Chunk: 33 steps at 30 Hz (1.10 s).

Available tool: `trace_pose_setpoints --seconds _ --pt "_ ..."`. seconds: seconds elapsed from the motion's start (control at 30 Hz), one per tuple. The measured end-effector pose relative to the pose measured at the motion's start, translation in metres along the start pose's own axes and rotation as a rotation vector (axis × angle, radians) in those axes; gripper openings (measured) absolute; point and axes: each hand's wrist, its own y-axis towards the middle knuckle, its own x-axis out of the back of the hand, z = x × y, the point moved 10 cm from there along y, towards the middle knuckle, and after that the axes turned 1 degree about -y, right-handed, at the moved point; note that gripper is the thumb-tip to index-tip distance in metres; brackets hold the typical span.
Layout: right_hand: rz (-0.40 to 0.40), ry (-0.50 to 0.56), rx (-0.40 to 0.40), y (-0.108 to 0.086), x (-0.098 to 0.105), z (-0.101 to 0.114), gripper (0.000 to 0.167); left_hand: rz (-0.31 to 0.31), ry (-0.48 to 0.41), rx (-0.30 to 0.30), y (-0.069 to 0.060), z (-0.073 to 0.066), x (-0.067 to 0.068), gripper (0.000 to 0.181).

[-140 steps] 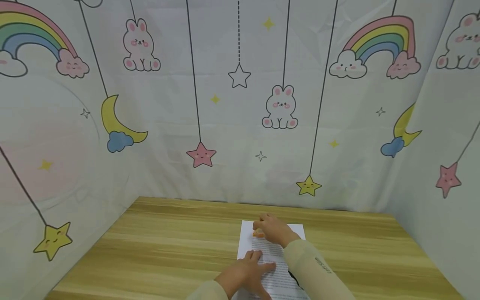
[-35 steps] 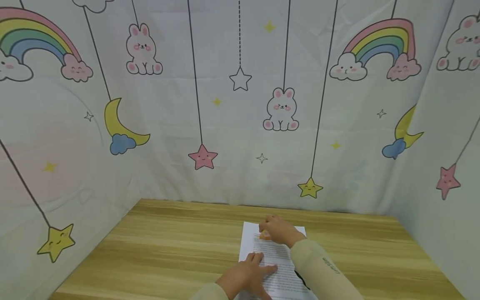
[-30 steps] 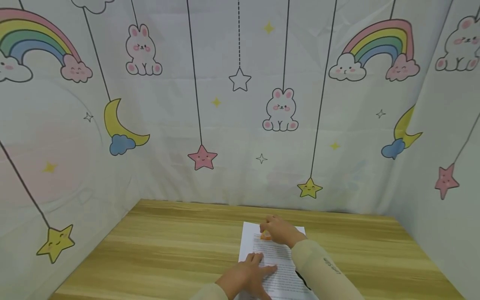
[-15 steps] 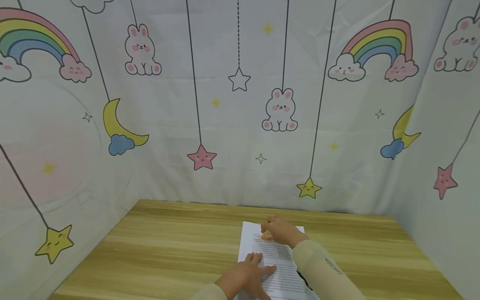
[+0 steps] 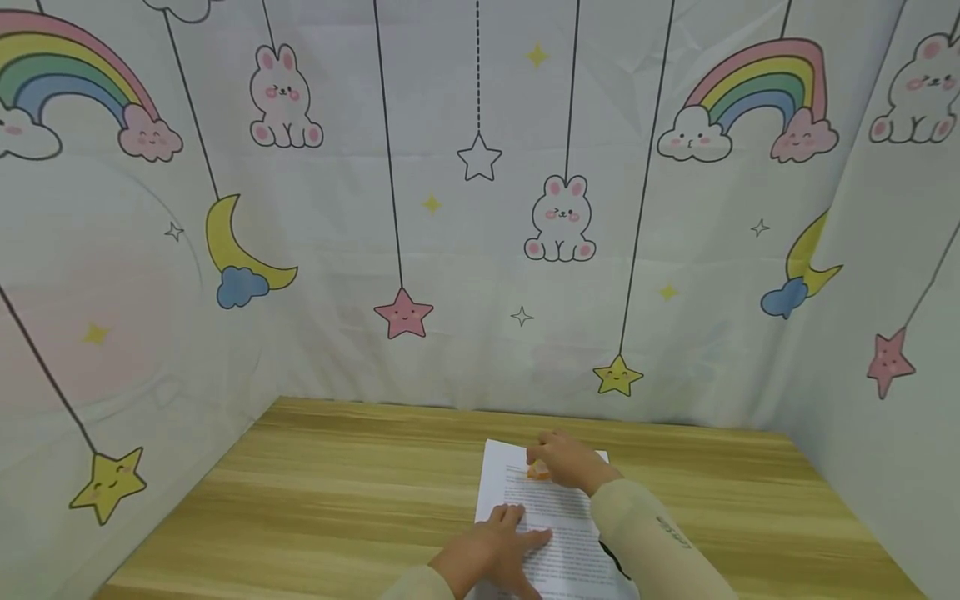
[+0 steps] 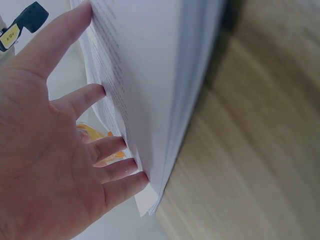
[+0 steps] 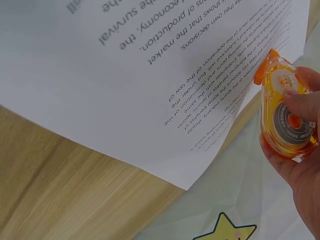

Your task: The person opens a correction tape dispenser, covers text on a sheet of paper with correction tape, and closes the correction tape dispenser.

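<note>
A stack of printed paper (image 5: 491,477) lies on the wooden table, its sheet edges visible in the left wrist view. My left hand (image 5: 491,550) rests on the lower part of the page with fingers spread, the fingertips (image 6: 117,145) touching the text. Near the top of the page, my right hand (image 5: 567,463) grips an orange, see-through correction tape dispenser (image 7: 287,117). My thumb lies on its side, and its orange tip (image 7: 265,67) meets the paper at the first printed lines. From the head view, most of the dispenser is hidden by my fingers.
Bare wooden table top (image 5: 337,500) surrounds the paper. Behind and at both sides stands a white cloth (image 5: 465,358) printed with rabbits, stars and rainbows. A black device with a yellow label (image 6: 22,25) appears at the left wrist view's corner.
My right hand has slid the correction tape dispenser rightward along the top lines of the page. My left hand has stayed at about the same spot on the paper.
</note>
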Motion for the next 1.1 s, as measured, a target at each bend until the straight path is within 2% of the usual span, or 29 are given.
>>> trace_pose_setpoints --seconds 0.73,1.1 --pt "0.017 0.021 -0.052 -0.007 0.0 -0.01 0.024 0.055 -0.033 0.017 0.002 0.003 -0.004 0.074" --pt "0.011 0.003 -0.073 -0.009 -0.003 -0.016 0.024 0.044 -0.038 0.027 0.002 0.003 -0.002 0.074"
